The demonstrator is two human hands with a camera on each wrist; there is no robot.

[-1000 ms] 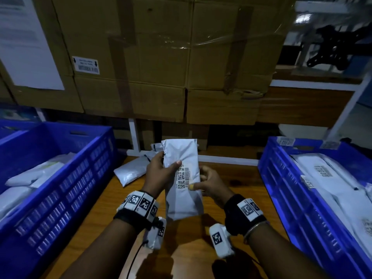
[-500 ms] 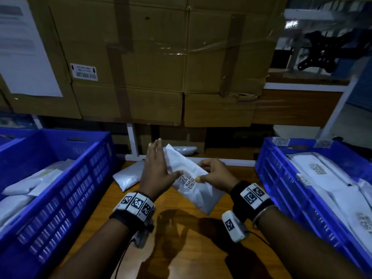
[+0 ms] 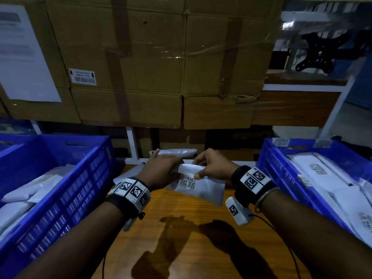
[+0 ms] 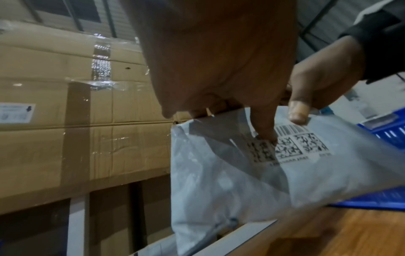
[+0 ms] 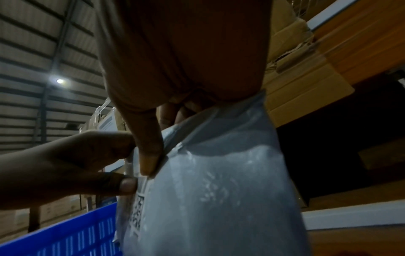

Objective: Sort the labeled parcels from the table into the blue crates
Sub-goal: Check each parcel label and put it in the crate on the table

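A white plastic parcel (image 3: 203, 188) with a barcode label hangs tilted over the wooden table (image 3: 181, 228) between two blue crates. My left hand (image 3: 173, 169) pinches its top left edge; in the left wrist view the left hand (image 4: 260, 124) has its thumb on the label of the parcel (image 4: 230, 181). My right hand (image 3: 199, 172) pinches the top edge beside it, and in the right wrist view the right hand (image 5: 151, 152) has its thumb on the parcel (image 5: 219, 190). The left crate (image 3: 80, 158) and the right crate (image 3: 267, 158) both hold white parcels.
Two more white parcels lie on the table, one at the back (image 3: 177, 152) and one left of my left wrist (image 3: 124, 176). Stacked cardboard boxes (image 3: 161, 67) rise right behind the table. A white shelf frame (image 3: 132, 146) stands at the back edge.
The parcel was upright in front of me; it has tipped over to the right and moved away and down. Both hands went forward with it and still hold it.
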